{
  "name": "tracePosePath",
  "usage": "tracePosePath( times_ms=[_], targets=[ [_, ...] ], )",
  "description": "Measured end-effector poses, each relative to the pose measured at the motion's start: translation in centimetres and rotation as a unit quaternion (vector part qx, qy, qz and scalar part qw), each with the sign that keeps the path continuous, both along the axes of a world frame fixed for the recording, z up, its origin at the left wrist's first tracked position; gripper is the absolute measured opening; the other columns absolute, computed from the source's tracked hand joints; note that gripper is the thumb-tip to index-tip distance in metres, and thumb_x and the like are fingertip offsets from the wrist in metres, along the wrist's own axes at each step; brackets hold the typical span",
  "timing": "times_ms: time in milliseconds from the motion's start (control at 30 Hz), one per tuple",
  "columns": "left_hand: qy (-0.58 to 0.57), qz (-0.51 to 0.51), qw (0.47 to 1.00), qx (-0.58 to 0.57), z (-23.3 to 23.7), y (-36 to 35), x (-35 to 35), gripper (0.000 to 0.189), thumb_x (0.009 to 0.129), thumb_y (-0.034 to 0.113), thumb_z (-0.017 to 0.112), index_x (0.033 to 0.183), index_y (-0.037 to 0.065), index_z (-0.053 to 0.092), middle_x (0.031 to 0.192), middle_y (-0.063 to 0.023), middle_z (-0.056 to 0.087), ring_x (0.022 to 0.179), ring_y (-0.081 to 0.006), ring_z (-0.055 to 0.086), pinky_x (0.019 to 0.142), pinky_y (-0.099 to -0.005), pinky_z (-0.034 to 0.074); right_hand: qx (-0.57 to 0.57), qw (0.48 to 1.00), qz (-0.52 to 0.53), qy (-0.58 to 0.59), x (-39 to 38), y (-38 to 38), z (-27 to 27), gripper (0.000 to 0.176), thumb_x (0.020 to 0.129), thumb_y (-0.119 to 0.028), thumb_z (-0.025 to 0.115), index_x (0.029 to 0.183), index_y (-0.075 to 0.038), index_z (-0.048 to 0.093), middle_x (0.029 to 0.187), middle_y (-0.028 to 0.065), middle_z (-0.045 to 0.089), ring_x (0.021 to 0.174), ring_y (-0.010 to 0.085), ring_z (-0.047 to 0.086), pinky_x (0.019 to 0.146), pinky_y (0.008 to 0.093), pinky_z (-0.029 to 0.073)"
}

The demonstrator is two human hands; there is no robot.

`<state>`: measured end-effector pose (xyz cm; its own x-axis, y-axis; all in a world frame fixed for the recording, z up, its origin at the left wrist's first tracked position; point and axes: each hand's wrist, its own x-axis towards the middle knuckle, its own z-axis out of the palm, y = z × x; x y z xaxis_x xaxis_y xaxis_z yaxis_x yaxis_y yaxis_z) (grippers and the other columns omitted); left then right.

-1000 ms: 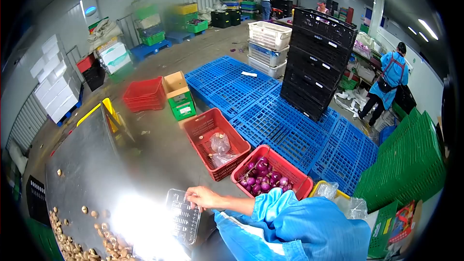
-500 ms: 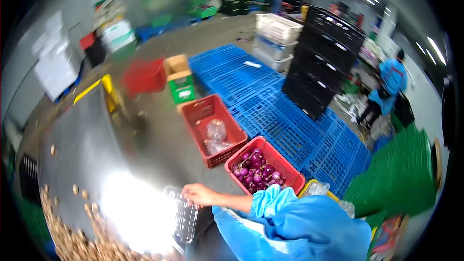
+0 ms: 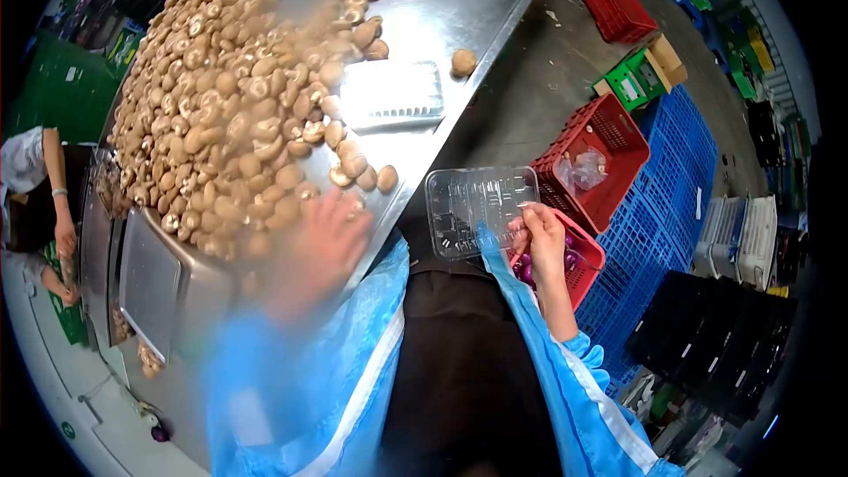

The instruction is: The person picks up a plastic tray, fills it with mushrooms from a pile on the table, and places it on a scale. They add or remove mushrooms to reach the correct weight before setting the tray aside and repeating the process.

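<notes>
My right hand [image 3: 543, 237] pinches the edge of a clear plastic punnet [image 3: 477, 199], held in front of me beside the table edge. My left hand [image 3: 322, 252], smeared by motion, is at the near side of a large heap of brown mushrooms [image 3: 225, 106]; its fingers are blurred. The heap spreads over a steel table [image 3: 450, 13], with a few loose mushrooms around it. Another clear punnet [image 3: 391, 95] lies on the table to the right of the heap, in bright glare.
Red crates [image 3: 609, 172] stand on the floor at right, one holding purple onions [image 3: 572, 258]. Blue pallets [image 3: 680, 168] and stacked black crates [image 3: 707, 336] lie beyond. Across the table at left are another person's hands [image 3: 65, 238].
The view has swung from the floor and pallets to the table and heap. My left hand has come into view. My right hand still holds the clear punnet.
</notes>
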<state>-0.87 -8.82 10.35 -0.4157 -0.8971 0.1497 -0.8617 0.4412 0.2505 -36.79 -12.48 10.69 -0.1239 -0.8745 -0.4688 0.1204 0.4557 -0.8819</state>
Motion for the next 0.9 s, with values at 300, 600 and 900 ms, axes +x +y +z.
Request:
tracePosePath(
  times_ms=[300,600,900],
  targets=[
    [-0.072,-0.002,0.995,-0.066,-5.2,-0.5,4.1,0.044,0.085,0.044,0.06,0.122,0.02,0.061,0.146,0.0,0.043,0.141,-0.0327,0.028,0.111,-0.0627,0.016,0.017,0.971,0.239,0.027,7.6,-3.2,1.7,0.019,0.096,-0.012,0.051,0.109,-0.001,0.059,0.075,0.0086,0.066,0.049,0.0087,0.055,0.041,0.0208,0.04],
    [-0.026,0.012,0.997,-0.071,-3.7,-1.7,5.7,0.037,0.087,0.037,0.061,0.12,0.022,0.062,0.144,-0.0028,0.045,0.141,-0.03,0.029,0.112,-0.0545,0.021,0.09,0.809,0.531,0.236,17.1,-7.5,3.1,0.029,0.088,-0.01,0.048,0.104,0.006,0.066,0.066,0.0121,0.066,0.039,0.0131,0.05,0.037,0.0285,0.038],
    [0.067,0.189,0.974,-0.109,-3.2,0.6,8.0,0.039,0.079,0.012,0.066,0.118,0.011,0.061,0.135,-0.0119,0.049,0.133,-0.0363,0.037,0.107,-0.0509,0.032,0.191,0.722,0.639,0.186,23.7,-4.8,-1.5,0.022,0.09,-0.016,0.051,0.092,0.0,0.067,0.06,0.0097,0.063,0.039,0.0114,0.047,0.035,0.0276,0.036]
  ],
)
